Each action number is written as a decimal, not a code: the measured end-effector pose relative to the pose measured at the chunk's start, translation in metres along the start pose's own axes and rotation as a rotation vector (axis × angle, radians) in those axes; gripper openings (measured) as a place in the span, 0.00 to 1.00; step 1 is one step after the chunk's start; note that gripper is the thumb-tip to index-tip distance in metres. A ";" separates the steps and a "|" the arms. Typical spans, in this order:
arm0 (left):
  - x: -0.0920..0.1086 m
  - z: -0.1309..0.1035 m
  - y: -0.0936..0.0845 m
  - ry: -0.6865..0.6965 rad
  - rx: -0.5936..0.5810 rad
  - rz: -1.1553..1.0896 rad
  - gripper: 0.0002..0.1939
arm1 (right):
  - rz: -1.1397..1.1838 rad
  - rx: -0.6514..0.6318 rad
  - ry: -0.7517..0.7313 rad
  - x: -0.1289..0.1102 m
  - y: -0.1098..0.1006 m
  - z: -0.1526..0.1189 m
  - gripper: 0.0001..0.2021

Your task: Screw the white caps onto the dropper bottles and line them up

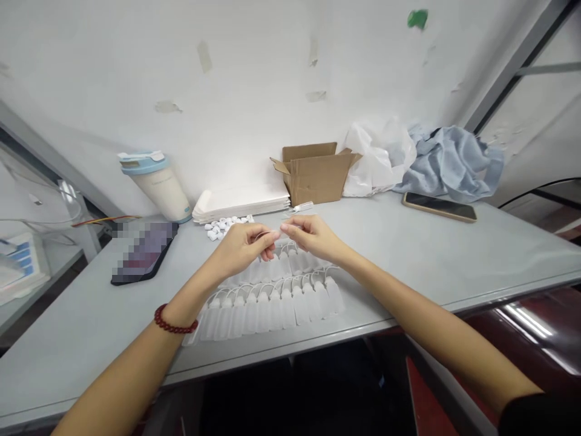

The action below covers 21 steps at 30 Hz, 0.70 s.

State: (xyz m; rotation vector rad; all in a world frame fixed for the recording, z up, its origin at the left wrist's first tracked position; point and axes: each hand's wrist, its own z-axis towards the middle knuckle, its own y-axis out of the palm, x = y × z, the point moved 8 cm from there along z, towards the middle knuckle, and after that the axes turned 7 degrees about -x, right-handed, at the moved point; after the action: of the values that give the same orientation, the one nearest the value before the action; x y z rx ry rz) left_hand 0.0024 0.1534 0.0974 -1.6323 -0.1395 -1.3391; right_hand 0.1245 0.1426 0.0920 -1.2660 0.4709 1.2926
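My left hand [245, 247] and my right hand [314, 237] meet fingertip to fingertip above the grey table. Both are closed in a pinch on a thin white cord, whose far end is hard to make out. Below them lie two rows of translucent white pieces [272, 312], side by side, each with a looped white cord at its top. The rear row is partly hidden under my hands. Just behind my left hand is a pile of small white parts [222, 227]. A clear small piece [303, 207] lies behind my right hand.
An open cardboard box [318, 178] and stacked white trays [245, 203] stand at the wall. A cup [158, 188] and a dark phone [147, 251] are left. A white bag [374, 160], blue cloth [454, 163] and another phone [438, 206] are right.
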 end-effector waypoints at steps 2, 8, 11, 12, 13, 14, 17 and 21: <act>0.003 0.001 0.001 0.015 0.030 0.027 0.15 | 0.007 -0.012 0.008 0.000 0.000 0.001 0.21; 0.002 0.004 -0.019 0.044 0.223 0.247 0.12 | 0.053 0.074 0.059 0.013 -0.013 0.008 0.21; -0.022 0.004 -0.048 -0.064 0.357 0.382 0.10 | -0.120 0.274 0.085 0.031 -0.043 0.008 0.16; -0.033 0.002 -0.060 -0.120 0.412 0.431 0.10 | -0.209 0.333 0.076 0.036 -0.054 0.008 0.13; -0.042 0.001 -0.070 -0.169 0.474 0.474 0.10 | -0.299 0.369 0.058 0.041 -0.063 0.009 0.11; -0.050 0.000 -0.078 -0.202 0.516 0.508 0.10 | -0.367 0.388 0.037 0.045 -0.071 0.010 0.10; -0.068 0.008 -0.079 -0.228 0.449 0.563 0.11 | -0.414 0.402 0.065 0.067 -0.089 0.014 0.12; -0.077 0.026 -0.057 -0.149 0.244 0.649 0.14 | -0.425 0.366 0.119 0.089 -0.092 0.019 0.14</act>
State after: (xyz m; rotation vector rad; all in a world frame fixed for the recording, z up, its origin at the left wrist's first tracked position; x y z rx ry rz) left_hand -0.0452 0.2368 0.0726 -1.3978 0.1292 -0.6775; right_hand 0.2251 0.2174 0.0617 -1.0629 0.4669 0.7382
